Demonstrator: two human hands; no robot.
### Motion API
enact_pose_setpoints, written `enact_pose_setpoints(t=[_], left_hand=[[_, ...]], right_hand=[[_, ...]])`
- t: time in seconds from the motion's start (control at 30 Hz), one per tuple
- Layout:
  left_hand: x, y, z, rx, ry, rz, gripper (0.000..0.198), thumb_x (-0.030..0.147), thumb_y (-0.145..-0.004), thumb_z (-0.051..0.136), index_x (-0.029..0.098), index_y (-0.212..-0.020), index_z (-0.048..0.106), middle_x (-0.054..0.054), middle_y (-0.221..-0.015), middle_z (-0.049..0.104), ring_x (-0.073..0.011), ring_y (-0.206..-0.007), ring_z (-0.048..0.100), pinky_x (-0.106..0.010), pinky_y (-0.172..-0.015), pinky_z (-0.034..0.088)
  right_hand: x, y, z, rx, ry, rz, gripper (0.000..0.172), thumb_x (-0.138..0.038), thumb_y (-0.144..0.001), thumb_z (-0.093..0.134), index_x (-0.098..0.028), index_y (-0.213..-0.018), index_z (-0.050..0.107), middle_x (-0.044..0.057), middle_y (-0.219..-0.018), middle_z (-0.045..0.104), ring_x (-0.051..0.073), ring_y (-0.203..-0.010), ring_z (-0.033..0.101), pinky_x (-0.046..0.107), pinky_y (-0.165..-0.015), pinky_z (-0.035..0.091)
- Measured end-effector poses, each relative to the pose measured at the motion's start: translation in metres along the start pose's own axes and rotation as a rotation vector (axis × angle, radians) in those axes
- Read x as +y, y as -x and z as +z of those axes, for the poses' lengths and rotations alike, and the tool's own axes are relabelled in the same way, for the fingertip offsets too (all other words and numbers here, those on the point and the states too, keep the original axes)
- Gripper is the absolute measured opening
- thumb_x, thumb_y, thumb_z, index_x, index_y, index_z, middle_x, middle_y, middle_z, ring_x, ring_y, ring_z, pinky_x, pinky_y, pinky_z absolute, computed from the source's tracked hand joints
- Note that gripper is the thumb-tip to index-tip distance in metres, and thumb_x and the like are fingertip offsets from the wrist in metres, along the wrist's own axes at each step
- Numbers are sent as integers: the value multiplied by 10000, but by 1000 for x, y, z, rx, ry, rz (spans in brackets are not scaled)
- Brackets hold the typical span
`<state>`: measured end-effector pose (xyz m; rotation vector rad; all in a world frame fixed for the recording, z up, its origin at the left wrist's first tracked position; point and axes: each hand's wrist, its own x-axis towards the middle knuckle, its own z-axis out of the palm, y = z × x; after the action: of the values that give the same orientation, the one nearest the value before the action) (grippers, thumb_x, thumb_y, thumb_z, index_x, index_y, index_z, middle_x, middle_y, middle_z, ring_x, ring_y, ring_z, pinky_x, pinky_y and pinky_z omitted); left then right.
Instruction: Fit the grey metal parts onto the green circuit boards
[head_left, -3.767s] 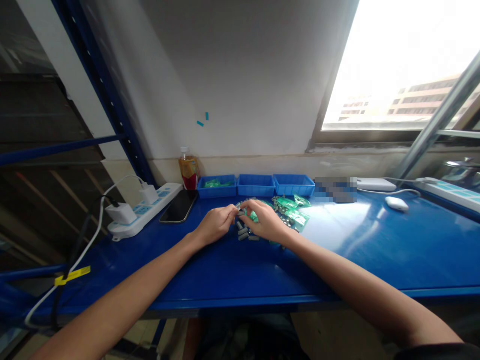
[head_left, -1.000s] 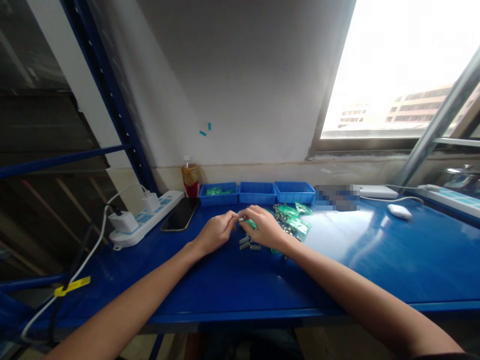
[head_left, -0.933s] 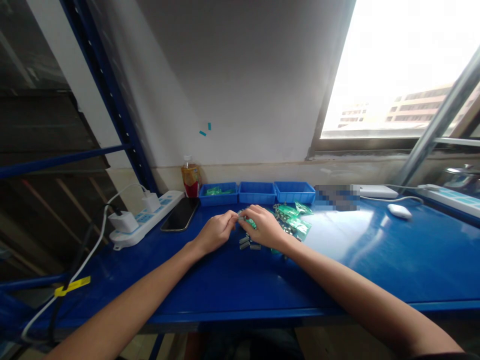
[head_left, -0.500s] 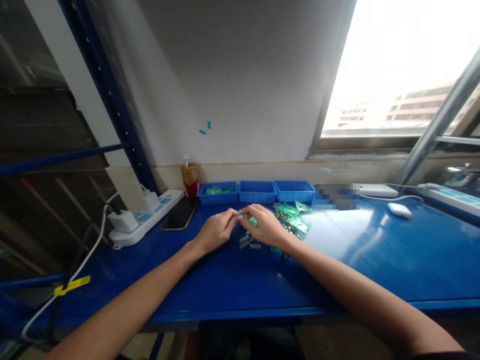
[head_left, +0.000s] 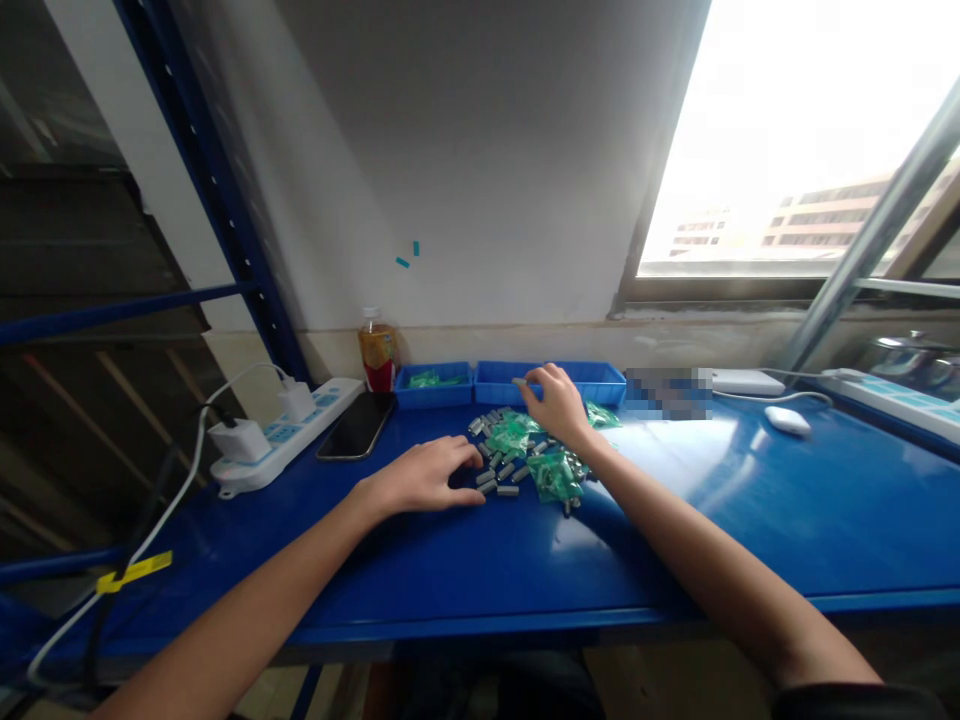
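Note:
My right hand is stretched toward the middle blue bin and pinches a small grey cylinder over its rim. My left hand lies on the blue table, fingers curled loosely and apart, its tips beside a scatter of several grey cylinders. Small green plastic bags lie among the cylinders, between my two hands.
Three blue bins stand in a row by the wall; the left bin holds green bags, and the right bin is partly behind my hand. A drink bottle, phone, power strip and white mouse also rest here.
My hands were together over the pile, both pinching a cylinder. Now my right hand has carried it back to the middle bin and my left hand has dropped to the table.

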<state>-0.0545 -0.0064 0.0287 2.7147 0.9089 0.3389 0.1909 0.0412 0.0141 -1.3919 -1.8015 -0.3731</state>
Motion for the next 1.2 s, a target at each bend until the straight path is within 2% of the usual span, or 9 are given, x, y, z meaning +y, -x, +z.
enact_pose_setpoints(t=[0.07, 0.2, 0.33, 0.43, 0.53, 0.67, 0.8, 1.03, 1.2], left_hand=[[1, 1, 0, -12, -29, 14, 287, 439, -799, 611, 228, -994, 614, -43, -992, 613, -204, -904, 584, -252, -713, 425], [0, -1, 5, 17, -34, -2, 198, 361, -855, 540, 221, -980, 604, -46, -971, 607, -192, -872, 582, -253, -712, 431], [-4, -3, 9, 29, -14, 16, 259, 380, -845, 556, 228, -1052, 589, -47, -984, 602, -193, -879, 579, -257, -728, 432], [-6, -4, 8, 6, -9, 3, 234, 388, -837, 571, 219, -996, 600, -41, -983, 599, -188, -870, 576, -252, -712, 427], [-12, -5, 7, -25, -19, -44, 251, 428, -802, 613, 203, -911, 593, -33, -937, 594, -190, -848, 569, -248, -684, 421], [-25, -6, 7, -29, 12, -57, 315, 461, -778, 634, 204, -954, 588, -29, -934, 590, -191, -850, 568, -246, -685, 422], [-32, -6, 10, -2, -20, -52, 260, 426, -845, 556, 197, -964, 588, -40, -936, 595, -190, -843, 576, -252, -700, 426], [-24, -7, 12, 76, -61, -107, 208, 347, -921, 416, 198, -941, 560, -58, -977, 621, -207, -893, 595, -283, -742, 434], [-25, -8, 14, 207, 18, -117, 318, 361, -971, 268, 194, -922, 534, -59, -943, 618, -199, -878, 585, -302, -769, 432]], right_hand=[[19, -7, 8, 19, 59, 117, 228, -344, -892, 491, -173, -927, 638, 97, -934, 603, 240, -918, 526, 336, -794, 422], [40, -8, 17, -73, 136, 222, 246, -350, -880, 504, -178, -947, 666, 112, -979, 592, 261, -957, 506, 359, -801, 420], [37, -6, 14, -120, 166, 240, 245, -329, -893, 485, -190, -957, 676, 117, -1026, 583, 268, -1006, 484, 365, -813, 410], [25, -5, 8, -137, 186, 233, 248, -327, -897, 484, -186, -961, 676, 121, -1035, 584, 275, -1017, 479, 372, -815, 402], [3, 2, 1, -185, 161, 163, 248, -340, -897, 489, -185, -950, 675, 114, -1012, 598, 271, -1007, 481, 373, -819, 389], [-39, 21, -10, -305, 38, -82, 240, -369, -894, 504, -200, -948, 667, 83, -941, 619, 249, -988, 486, 358, -807, 376], [-68, 37, -10, -410, -93, -290, 208, -356, -893, 518, -197, -937, 645, 63, -913, 624, 211, -937, 500, 332, -797, 376], [-66, 42, 3, -423, -108, -333, 206, -366, -889, 534, -173, -913, 601, 66, -916, 623, 203, -906, 513, 332, -816, 385], [-66, 41, 1, -362, -94, -332, 213, -337, -860, 583, -173, -996, 572, 65, -930, 607, 210, -907, 506, 324, -793, 386]])
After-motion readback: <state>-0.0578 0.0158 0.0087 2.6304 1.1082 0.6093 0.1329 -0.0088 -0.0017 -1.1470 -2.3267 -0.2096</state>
